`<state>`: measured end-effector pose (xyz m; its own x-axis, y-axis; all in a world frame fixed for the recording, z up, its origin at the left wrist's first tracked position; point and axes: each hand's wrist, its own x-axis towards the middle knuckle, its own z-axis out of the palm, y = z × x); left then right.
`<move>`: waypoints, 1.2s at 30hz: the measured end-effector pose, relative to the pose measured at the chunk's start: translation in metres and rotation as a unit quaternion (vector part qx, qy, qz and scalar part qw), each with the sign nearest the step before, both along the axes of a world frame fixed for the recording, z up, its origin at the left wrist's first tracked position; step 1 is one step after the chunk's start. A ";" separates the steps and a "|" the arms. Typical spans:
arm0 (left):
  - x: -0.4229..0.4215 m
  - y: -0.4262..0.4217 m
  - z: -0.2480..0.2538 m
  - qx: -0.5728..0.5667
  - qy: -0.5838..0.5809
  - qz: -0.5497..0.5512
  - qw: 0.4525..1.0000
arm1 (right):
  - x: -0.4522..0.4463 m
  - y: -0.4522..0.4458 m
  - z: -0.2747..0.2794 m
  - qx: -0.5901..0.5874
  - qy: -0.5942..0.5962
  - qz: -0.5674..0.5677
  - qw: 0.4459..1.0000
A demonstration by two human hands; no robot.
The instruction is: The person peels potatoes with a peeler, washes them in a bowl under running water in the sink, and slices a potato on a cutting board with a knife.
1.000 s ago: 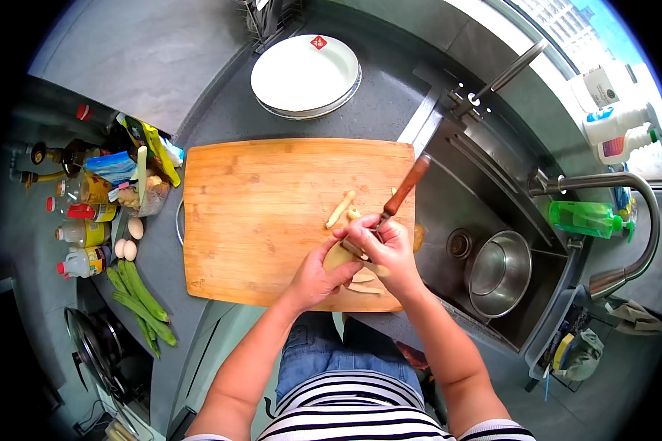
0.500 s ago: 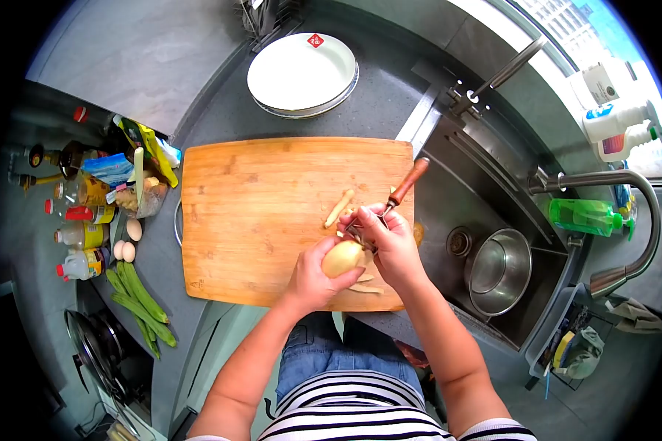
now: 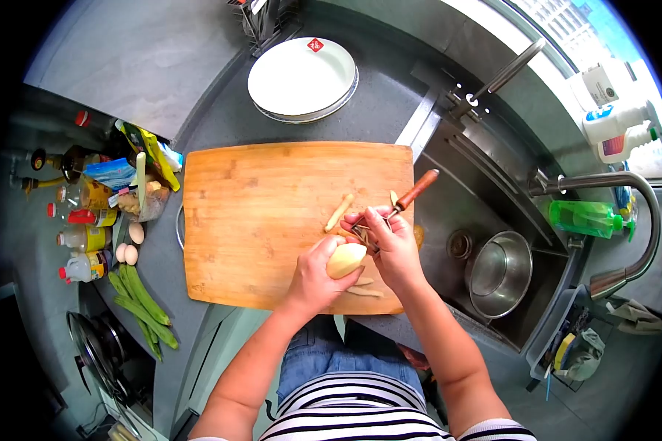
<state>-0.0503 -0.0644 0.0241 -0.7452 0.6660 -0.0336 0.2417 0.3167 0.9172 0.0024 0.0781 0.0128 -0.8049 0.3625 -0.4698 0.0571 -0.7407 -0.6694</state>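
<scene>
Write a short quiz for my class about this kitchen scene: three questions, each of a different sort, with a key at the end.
1. Multiple choice. What is the person's left hand holding?
A) a bottle
B) a peeled potato
C) a plate

2. True or false. The round metal bowl is in the sink.

3. Fill in the blank. Near the long green vegetables, ____ eggs lie on the counter.

Key: 1. B; 2. true; 3. three
</scene>
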 end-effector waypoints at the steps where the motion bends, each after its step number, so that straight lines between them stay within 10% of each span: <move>1: 0.000 -0.002 -0.003 -0.013 0.011 0.007 1.000 | 0.001 -0.001 0.001 0.014 0.010 0.007 1.000; 6: 0.000 -0.002 -0.005 -0.023 0.021 0.007 0.999 | 0.004 -0.005 0.010 0.164 0.015 0.082 0.983; 8: 0.000 -0.004 -0.009 -0.011 0.001 -0.017 1.000 | 0.003 -0.002 -0.002 0.025 -0.003 0.009 1.000; 11: 0.005 -0.007 -0.002 0.056 -0.453 0.027 0.889 | 0.005 -0.002 0.005 -0.008 0.008 -0.056 0.998; 14: 0.004 -0.005 0.015 0.115 -0.557 0.009 0.822 | 0.011 -0.006 0.003 0.075 0.081 -0.009 0.994; 17: 0.004 -0.008 0.007 0.086 -0.548 -0.013 0.832 | 0.013 -0.002 0.008 0.202 0.116 0.120 0.965; 24: -0.001 -0.005 0.014 0.078 -0.538 -0.023 0.839 | 0.007 0.007 0.002 0.049 -0.057 -0.043 0.996; 30: -0.009 -0.015 -0.012 0.085 -0.230 -0.065 0.967 | 0.024 0.012 -0.010 0.161 0.084 0.126 0.975; 36: -0.013 -0.006 0.008 0.189 -0.512 0.116 0.830 | 0.024 0.015 0.001 0.062 -0.006 0.138 0.988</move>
